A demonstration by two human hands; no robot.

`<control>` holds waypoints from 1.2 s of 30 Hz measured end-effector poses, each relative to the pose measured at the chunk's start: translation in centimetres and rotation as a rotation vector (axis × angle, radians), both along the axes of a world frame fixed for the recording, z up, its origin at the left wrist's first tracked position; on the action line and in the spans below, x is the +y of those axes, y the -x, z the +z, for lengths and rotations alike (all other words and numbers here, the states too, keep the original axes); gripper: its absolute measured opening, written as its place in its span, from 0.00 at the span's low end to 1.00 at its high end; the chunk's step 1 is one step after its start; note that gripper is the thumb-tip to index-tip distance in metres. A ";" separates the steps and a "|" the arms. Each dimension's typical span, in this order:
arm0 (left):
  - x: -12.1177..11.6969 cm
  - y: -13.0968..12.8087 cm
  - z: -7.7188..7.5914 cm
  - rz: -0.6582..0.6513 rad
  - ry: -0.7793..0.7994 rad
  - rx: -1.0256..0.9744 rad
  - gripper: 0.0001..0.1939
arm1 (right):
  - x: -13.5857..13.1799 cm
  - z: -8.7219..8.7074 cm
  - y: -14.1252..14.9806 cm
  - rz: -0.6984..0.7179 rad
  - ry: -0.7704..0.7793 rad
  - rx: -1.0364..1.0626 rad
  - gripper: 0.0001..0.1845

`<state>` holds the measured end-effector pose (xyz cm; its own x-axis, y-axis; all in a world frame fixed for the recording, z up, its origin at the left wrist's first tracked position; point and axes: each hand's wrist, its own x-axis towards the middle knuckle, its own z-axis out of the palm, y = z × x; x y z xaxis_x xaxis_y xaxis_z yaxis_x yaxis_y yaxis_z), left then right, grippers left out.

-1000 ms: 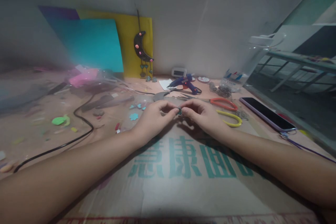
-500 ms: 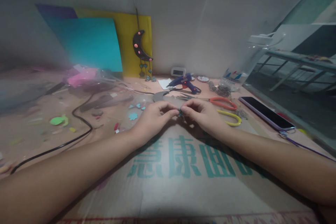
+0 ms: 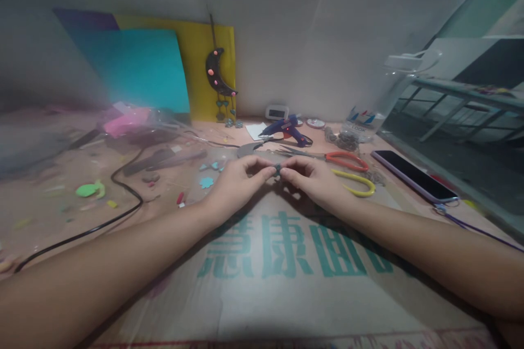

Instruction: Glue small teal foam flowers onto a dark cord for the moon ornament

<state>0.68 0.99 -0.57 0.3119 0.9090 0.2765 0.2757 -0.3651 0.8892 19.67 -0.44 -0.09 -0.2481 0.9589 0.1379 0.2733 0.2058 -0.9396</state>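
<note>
Between my two hands is a small dark grey-green piece [image 3: 278, 170], too small to make out its exact kind. My left hand [image 3: 241, 180] pinches it from the left with thumb and forefinger. From the right, my right hand [image 3: 309, 177] grips it the same way, fingers curled. Both hands are just above a cardboard sheet [image 3: 262, 305] printed with green characters. Left of my left hand lie a light blue flower-shaped cutout [image 3: 206, 182] and several small blue pieces [image 3: 215, 165]. Yellow-handled scissors [image 3: 360, 192] and orange-handled pliers [image 3: 347, 161] lie by my right hand.
A blue glue gun [image 3: 284, 128] stands behind the hands, near a small white digital clock [image 3: 277, 113]. A phone [image 3: 415, 177] lies at right. A black cable [image 3: 126, 188] crosses the left side. A dark moon ornament [image 3: 216, 73] hangs before yellow board [image 3: 196, 38].
The small piece appears turned slightly between my fingertips. Both hands keep their pinch in nearly the same place; the whole view has shifted very slightly.
</note>
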 end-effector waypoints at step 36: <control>-0.2 0.0 0.0 -0.046 -0.008 0.070 0.11 | 0.1 0.1 0.1 -0.031 0.007 0.048 0.17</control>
